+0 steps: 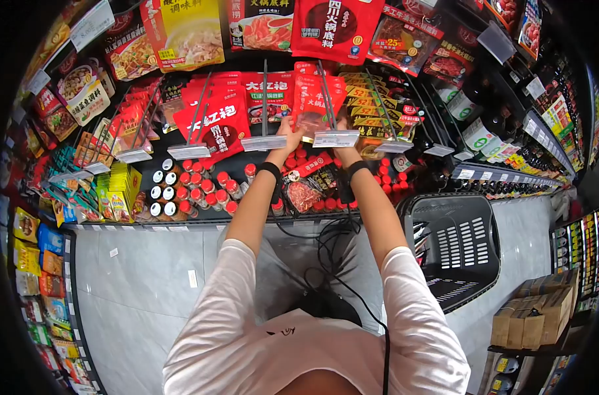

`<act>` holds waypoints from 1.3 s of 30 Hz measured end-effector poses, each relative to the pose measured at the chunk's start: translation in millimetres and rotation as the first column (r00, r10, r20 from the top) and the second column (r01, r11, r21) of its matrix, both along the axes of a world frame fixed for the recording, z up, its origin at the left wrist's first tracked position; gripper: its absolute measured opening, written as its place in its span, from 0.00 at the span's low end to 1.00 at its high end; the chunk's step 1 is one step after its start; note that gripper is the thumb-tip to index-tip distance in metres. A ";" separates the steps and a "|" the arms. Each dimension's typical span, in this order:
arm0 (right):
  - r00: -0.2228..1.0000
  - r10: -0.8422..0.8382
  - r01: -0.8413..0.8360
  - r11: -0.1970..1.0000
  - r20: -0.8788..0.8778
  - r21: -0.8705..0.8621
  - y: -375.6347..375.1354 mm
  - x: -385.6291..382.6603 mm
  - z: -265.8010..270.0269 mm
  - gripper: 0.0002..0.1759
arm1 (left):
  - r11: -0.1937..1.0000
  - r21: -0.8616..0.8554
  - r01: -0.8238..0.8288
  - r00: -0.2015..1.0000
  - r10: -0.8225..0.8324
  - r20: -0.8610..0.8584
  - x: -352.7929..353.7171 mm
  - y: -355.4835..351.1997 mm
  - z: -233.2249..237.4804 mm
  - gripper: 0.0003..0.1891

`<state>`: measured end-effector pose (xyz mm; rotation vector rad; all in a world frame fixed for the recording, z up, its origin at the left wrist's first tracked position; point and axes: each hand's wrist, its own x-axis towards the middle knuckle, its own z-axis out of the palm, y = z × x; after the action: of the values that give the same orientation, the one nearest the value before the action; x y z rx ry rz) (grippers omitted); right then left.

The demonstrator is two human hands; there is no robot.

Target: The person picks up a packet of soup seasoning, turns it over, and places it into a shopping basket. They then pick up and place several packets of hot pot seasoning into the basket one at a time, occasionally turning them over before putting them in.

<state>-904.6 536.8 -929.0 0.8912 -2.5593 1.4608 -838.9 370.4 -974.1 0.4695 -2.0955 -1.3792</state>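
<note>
Both my arms reach forward to a hook rack of red seasoning packets. My left hand (289,136) is at the lower left edge of a red packet (318,99), its fingers closed on that edge. At the packet's lower right is my right hand (343,135), its fingers mostly hidden behind the price tag (336,139) and the packet. Left of them hang red packets with large white characters (214,122); yellow and black packets (372,105) hang on the right. Another packet with a meat picture (306,187) lies below, between my wrists.
Red-capped jars (197,191) stand on the shelf below the hooks, with white-capped jars (164,192) at their left. A black basket (452,247) is right of my legs. Cables (322,253) hang before me. Cartons (533,316) sit at the lower right.
</note>
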 end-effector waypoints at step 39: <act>0.421 0.559 -0.067 0.805 0.715 -0.590 107.1 138.0 92.4 0.19 | 0.625 0.541 0.563 0.798 -0.582 -0.158 168.5 100.0 123.3 0.22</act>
<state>-766.5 643.9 -836.6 0.6515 -2.2516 3.2320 -670.4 470.4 -850.8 0.0099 -1.8970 -2.4207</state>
